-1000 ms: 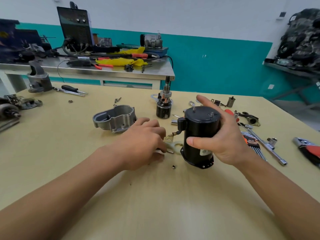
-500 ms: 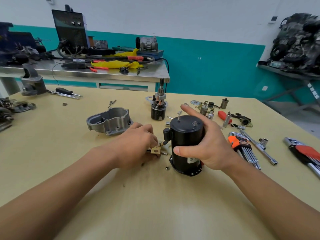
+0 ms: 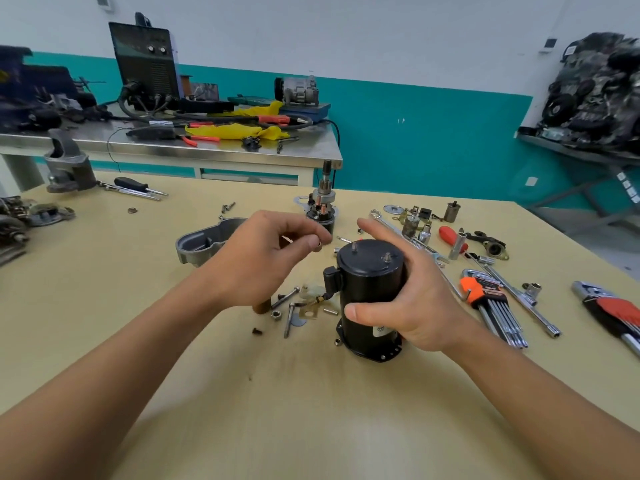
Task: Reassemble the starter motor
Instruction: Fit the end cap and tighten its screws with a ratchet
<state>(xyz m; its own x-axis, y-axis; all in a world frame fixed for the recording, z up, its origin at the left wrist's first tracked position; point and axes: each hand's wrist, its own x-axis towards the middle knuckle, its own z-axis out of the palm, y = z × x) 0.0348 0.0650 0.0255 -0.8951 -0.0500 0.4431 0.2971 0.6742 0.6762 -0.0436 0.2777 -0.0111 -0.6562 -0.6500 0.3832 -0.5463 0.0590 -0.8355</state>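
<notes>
My right hand (image 3: 415, 306) grips the black motor housing (image 3: 370, 289), standing upright on the table (image 3: 311, 410). My left hand (image 3: 263, 258) pinches a small part (image 3: 317, 244) just left of the housing's top studs (image 3: 354, 247).

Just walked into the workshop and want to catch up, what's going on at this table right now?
A person is partway through putting a starter motor together. Their right hand grips the black motor body, which stands upright on the table. Their left hand hovers beside it, pinching a small part, possibly a nut. Loose bolts lie below that hand. The grey housing and the shaft assembly sit behind, not yet fitted.
</notes>
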